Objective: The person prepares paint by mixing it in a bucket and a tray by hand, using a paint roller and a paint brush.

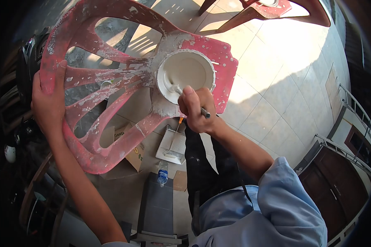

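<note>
A white bucket (213, 71) of white, paint-like liquid stands on the seat of a red plastic chair (224, 61) spattered with dried white. My right hand (197, 108) is closed around a thin rod (177, 89) over the bucket's near rim. The rod's lower end is coated white and reaches into the bucket; its grey end sticks out below my fist. At the far left, my left hand (48, 101) grips the outer edge of the chair's slotted backrest, fingers wrapped round it.
Below the chair are a white paint tray (167, 145) with an orange-handled tool, an open cardboard box (132, 156) and a water bottle (163, 173) on a dark bench (156, 206). Another red chair (251, 14) stands at the top right, on sunlit floor tiles (272, 61).
</note>
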Tool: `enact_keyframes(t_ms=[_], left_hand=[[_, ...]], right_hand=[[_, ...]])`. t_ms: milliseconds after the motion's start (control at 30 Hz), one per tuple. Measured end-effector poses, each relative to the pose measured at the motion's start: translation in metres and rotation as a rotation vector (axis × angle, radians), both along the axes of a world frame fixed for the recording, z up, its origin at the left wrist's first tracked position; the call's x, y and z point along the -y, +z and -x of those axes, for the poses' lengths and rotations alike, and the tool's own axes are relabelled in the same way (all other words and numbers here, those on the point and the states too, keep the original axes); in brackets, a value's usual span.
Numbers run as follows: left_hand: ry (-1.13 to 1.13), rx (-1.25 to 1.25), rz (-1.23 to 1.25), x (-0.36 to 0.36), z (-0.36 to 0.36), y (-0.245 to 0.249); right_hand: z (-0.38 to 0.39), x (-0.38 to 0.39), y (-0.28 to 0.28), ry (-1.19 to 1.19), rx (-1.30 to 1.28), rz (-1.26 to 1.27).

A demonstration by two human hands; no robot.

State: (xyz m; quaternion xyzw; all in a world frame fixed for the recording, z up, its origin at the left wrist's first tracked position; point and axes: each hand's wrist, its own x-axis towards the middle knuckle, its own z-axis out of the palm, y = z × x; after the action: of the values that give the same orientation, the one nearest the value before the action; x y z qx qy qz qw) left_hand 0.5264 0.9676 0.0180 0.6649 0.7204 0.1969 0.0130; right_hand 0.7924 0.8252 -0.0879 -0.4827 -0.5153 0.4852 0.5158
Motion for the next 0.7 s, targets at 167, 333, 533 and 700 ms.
enact_keyframes(t_ms=[167, 333, 533, 700], left_hand=[[0.034, -0.04, 0.02, 0.002, 0.004, 0.0], [0.018, -0.032, -0.005, 0.002, 0.004, -0.002], [0.003, -0.003, -0.008, 0.0, 0.007, -0.004], [0.016, 0.04, 0.007, 0.002, 0.006, -0.003]], right_hand=[[-0.085, -0.019, 0.019, 0.21, 0.082, 0.027], [-0.021, -0.075, 0.021, -0.135, 0.222, -0.328], [-0.051, 0.018, -0.005, 0.211, 0.079, 0.028], [-0.062, -0.074, 0.029, 0.039, 0.268, -0.222]])
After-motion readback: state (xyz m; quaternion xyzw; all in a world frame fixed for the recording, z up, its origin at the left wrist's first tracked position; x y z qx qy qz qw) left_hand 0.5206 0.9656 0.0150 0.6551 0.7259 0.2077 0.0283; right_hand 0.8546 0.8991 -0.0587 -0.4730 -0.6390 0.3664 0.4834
